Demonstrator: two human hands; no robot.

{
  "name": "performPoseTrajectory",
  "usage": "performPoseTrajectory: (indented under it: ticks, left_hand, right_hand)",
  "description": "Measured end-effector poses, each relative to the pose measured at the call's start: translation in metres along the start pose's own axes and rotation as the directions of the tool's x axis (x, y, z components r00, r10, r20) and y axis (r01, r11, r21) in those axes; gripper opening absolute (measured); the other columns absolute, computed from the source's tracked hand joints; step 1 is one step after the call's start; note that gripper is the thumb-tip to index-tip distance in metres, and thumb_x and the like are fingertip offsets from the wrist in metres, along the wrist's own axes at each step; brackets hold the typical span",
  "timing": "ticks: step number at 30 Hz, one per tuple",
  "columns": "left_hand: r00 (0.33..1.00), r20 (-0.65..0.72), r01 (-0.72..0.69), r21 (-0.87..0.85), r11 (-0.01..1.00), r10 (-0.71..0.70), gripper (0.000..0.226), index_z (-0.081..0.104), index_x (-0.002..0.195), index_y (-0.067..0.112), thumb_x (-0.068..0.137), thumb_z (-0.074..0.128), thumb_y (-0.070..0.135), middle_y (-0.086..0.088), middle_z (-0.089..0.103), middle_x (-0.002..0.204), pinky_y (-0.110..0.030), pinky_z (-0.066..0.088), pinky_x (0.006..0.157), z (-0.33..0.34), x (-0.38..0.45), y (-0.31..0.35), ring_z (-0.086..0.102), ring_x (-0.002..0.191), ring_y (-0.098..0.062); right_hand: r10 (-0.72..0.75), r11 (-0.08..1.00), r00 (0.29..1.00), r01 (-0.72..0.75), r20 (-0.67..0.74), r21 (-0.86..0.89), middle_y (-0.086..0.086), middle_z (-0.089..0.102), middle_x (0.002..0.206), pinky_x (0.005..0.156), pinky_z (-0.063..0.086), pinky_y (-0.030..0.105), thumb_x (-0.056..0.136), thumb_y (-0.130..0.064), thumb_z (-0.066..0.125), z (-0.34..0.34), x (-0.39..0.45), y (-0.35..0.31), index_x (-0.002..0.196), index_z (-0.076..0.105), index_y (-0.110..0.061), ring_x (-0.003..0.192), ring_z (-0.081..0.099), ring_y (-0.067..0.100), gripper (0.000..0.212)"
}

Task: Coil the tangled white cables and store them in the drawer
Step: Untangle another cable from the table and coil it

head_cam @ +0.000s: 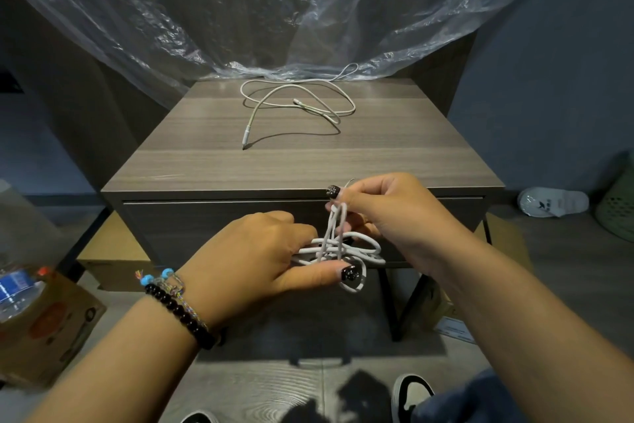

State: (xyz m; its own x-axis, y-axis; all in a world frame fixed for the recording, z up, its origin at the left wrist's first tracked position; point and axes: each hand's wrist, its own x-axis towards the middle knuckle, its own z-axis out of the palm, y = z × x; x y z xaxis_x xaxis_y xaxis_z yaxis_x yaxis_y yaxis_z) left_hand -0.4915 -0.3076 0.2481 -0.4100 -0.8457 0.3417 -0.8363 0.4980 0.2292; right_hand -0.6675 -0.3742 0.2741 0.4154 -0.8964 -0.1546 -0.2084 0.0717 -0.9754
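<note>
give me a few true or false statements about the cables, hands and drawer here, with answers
1. Both hands hold one cable bundle. True: left hand, right hand.
2. The drawer is open. False: it is closed.
3. A second cable lies loose on the table. True.
4. That second cable is neatly coiled. False: it sprawls in loose loops.
5. The right wrist wears bracelets. False: the bracelets are on the left wrist.

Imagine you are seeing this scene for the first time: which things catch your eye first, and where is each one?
Two hands meet low in the centre: the left hand and right hand both grip a bundle of white cable before the closed drawer. Behind, a second white cable sprawls loose on the wooden tabletop, with crinkled clear plastic sheeting draped above.
</note>
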Motion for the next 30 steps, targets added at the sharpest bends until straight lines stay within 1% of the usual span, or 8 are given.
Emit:
performPoseTrajectory:
  ticks: [5,11,15,17,20,22,25,30]
  left_hand:
    - [1.0,-0.009,-0.005,0.038,0.999,0.005,0.062,0.054,0.065,0.019,0.088,0.028,0.071,0.005,0.043,0.059,-0.013,0.024,0.047,-0.002,0.001,0.003,0.036,0.05,-0.009]
    - [1.0,0.02,0.021,-0.077,0.997,-0.02,0.07,0.061,0.071,0.017,0.086,0.025,0.075,0.005,0.047,0.062,-0.024,0.036,0.05,-0.001,0.001,0.005,0.043,0.056,-0.011]
    - [0.997,0.01,0.074,-0.062,0.995,-0.073,0.061,0.061,0.067,0.018,0.086,0.032,0.068,0.005,0.048,0.058,-0.025,0.034,0.049,0.0,0.0,0.002,0.04,0.053,-0.007]
    - [0.993,0.018,0.12,-0.059,0.991,-0.119,0.064,0.065,0.068,0.018,0.084,0.03,0.07,0.004,0.052,0.059,-0.032,0.039,0.052,0.001,-0.001,-0.001,0.045,0.055,-0.009]
    - [0.984,0.035,0.175,-0.087,0.981,-0.173,0.067,0.07,0.073,0.02,0.081,0.029,0.073,0.002,0.057,0.061,-0.036,0.043,0.058,0.001,-0.002,-0.004,0.053,0.059,-0.014]
    - [0.982,0.037,0.189,-0.127,0.974,-0.186,0.065,0.07,0.072,0.022,0.081,0.031,0.073,0.001,0.056,0.058,-0.03,0.041,0.054,0.0,-0.002,-0.004,0.053,0.057,-0.015]
    - [0.976,0.059,0.22,-0.2,0.955,-0.212,0.063,0.071,0.071,0.025,0.08,0.033,0.073,-0.001,0.055,0.055,-0.022,0.034,0.049,-0.001,0.0,-0.002,0.052,0.056,-0.016]
    - [0.963,0.082,0.27,-0.255,0.929,-0.257,0.067,0.07,0.069,0.021,0.078,0.031,0.075,-0.001,0.054,0.054,-0.028,0.034,0.05,0.001,0.001,-0.002,0.049,0.054,-0.019]
  right_hand:
    - [-0.007,0.999,0.997,0.01,-0.073,0.04,0.006,0.066,0.063,0.056,0.051,0.018,0.091,-0.008,0.061,-0.002,0.003,0.001,0.087,0.071,0.004,0.053,0.062,0.007,0.017]
    - [-0.078,0.989,0.987,0.095,-0.139,0.118,0.009,0.069,0.067,0.056,0.051,0.016,0.093,-0.008,0.059,-0.003,0.003,0.002,0.083,0.071,0.003,0.06,0.066,0.009,0.019]
    - [-0.18,0.978,0.983,0.175,0.034,0.112,0.013,0.072,0.075,0.064,0.058,0.024,0.087,-0.005,0.064,-0.004,-0.005,-0.005,0.087,0.071,0.004,0.068,0.07,0.016,0.011]
    - [-0.212,0.977,0.972,0.207,0.102,0.059,0.01,0.074,0.078,0.06,0.054,0.021,0.084,-0.004,0.066,-0.004,-0.009,-0.007,0.085,0.071,-0.003,0.069,0.07,0.015,0.005]
    - [-0.261,0.964,0.96,0.265,0.102,-0.027,0.007,0.072,0.078,0.061,0.052,0.017,0.082,0.0,0.069,-0.001,-0.008,-0.006,0.087,0.069,-0.005,0.068,0.069,0.01,0.007]
    - [-0.299,0.95,0.948,0.307,0.11,-0.059,0.009,0.068,0.077,0.066,0.053,0.018,0.083,0.003,0.067,-0.001,-0.008,-0.005,0.09,0.064,-0.003,0.069,0.067,0.011,0.01]
    - [-0.332,0.927,0.926,0.356,0.181,-0.119,0.009,0.069,0.084,0.068,0.054,0.02,0.087,0.002,0.063,-0.002,-0.011,-0.007,0.09,0.066,-0.01,0.073,0.067,0.012,0.013]
    - [-0.341,0.932,0.926,0.356,0.164,-0.072,0.011,0.073,0.087,0.073,0.056,0.028,0.086,0.004,0.064,0.0,-0.014,-0.005,0.089,0.073,-0.011,0.077,0.067,0.014,0.018]
